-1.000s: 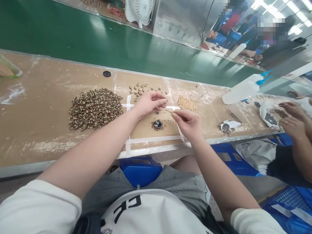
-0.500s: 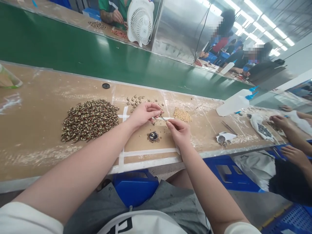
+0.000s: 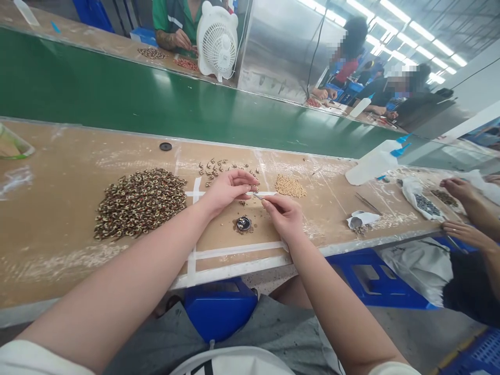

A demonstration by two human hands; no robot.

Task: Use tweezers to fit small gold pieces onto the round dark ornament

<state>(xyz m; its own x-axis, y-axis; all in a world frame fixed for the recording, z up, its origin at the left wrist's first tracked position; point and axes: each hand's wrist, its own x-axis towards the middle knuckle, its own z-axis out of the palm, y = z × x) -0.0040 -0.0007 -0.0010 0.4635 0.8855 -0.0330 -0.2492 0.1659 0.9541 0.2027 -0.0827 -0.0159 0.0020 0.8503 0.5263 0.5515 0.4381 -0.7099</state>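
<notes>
My left hand (image 3: 233, 190) is over the middle of the table, fingertips pinched on a small brass-coloured part (image 3: 254, 188), mostly hidden. My right hand (image 3: 284, 211) grips thin metal tweezers (image 3: 258, 197), their tip just beneath the left fingertips. Below the hands sits a small round dish (image 3: 243, 224) of dark liquid, with a wet stain around it. Behind the left hand lie loose small metal parts (image 3: 213, 167). A large heap of ring-shaped parts (image 3: 140, 203) is left of my left hand. Beyond my right hand is a pile of tiny yellowish beads (image 3: 290, 185).
A black round lid (image 3: 165, 147) lies at the back left. White bottles with blue tips (image 3: 373, 162), another pair of tweezers (image 3: 368, 203) and a small cup on white paper (image 3: 356, 222) are to the right. The green conveyor (image 3: 156, 104) runs behind. A co-worker's hands (image 3: 463, 192) are at far right.
My view has shifted slightly, so the table appears lower. Both my hands keep their grips and nearly the same place. The co-worker's hands at far right have moved.
</notes>
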